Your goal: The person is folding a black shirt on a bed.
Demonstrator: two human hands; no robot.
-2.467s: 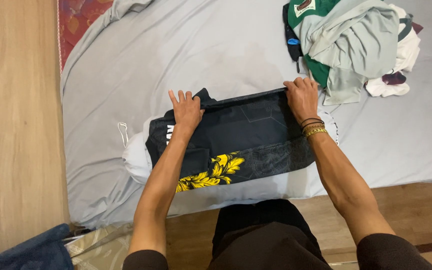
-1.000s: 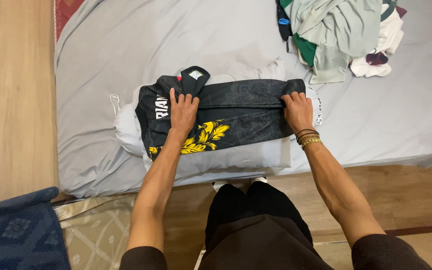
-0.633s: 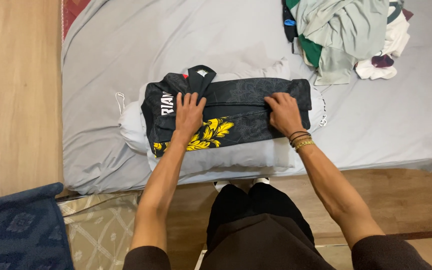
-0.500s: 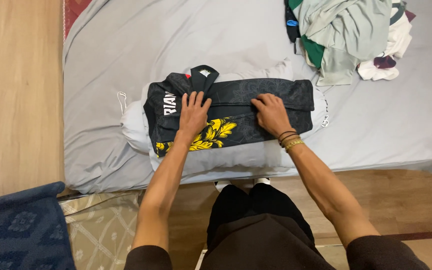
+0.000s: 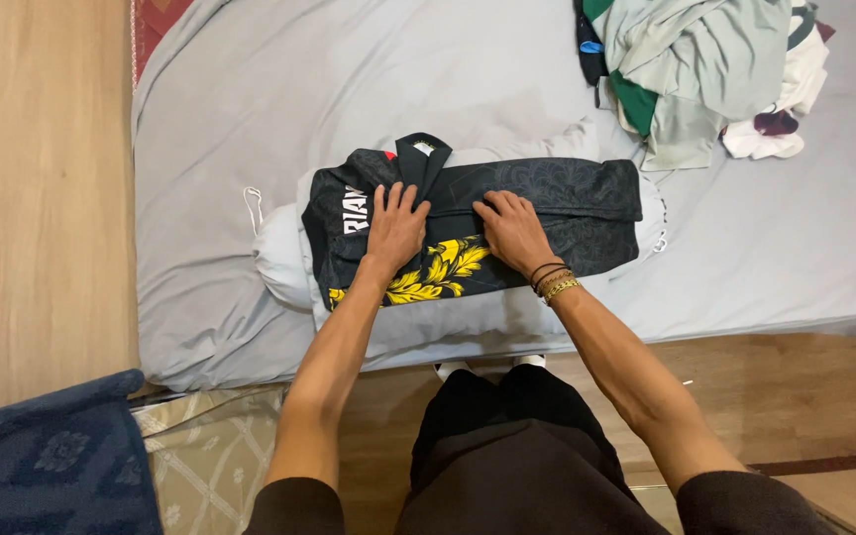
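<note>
A black shirt point(image 5: 587, 203) with a yellow leaf print lies folded into a long strip on the grey sheet point(image 5: 279, 99), on top of a folded pale garment point(image 5: 284, 258). My left hand point(image 5: 395, 224) presses flat on the shirt near its collar, fingers spread. My right hand point(image 5: 513, 228), with bracelets at the wrist, presses flat on the middle of the shirt, close to the left hand. Neither hand grips the cloth.
A heap of green, white and pale clothes point(image 5: 705, 69) lies at the sheet's far right. Wooden floor point(image 5: 42, 198) runs along the left. A dark blue patterned rug point(image 5: 47, 466) sits at the bottom left, and a beige patterned mat point(image 5: 215, 456) lies beside it.
My right hand has slid left along the shirt from its right end to the middle. The left hand stayed near the collar. The shirt now lies folded narrower than 2.5 s ago.
</note>
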